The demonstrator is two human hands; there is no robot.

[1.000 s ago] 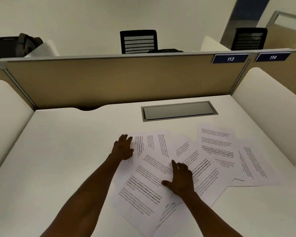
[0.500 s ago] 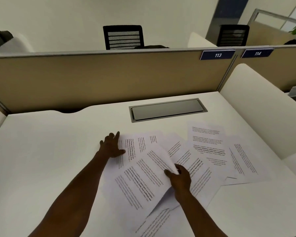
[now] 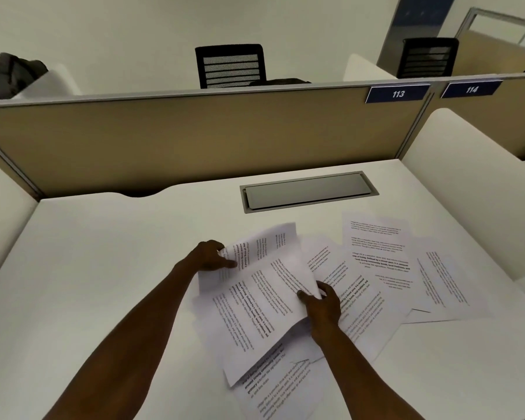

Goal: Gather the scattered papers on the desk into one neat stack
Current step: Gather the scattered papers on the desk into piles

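Several white printed sheets lie fanned over the white desk (image 3: 103, 268). My left hand (image 3: 208, 257) pinches the left edge of a far sheet (image 3: 264, 242), which curls up off the desk. My right hand (image 3: 320, 304) grips the right edge of a large sheet (image 3: 255, 313) and lifts it over the papers beneath. More sheets lie flat to the right: one (image 3: 376, 250) near the cable hatch, one (image 3: 443, 283) at the far right, one (image 3: 358, 301) beside my right hand. Another sheet (image 3: 273, 386) lies under my right forearm near the desk's front edge.
A grey metal cable hatch (image 3: 306, 190) is set into the desk behind the papers. A tan partition (image 3: 194, 137) with labels 113 and 114 closes the back, and white side panels (image 3: 473, 183) flank the desk. Black chairs stand beyond.
Both hands went from resting flat on the papers to gripping sheets. The right hand raised a large sheet and drew it left; the left hand pinched and curled up the far sheet's edge.
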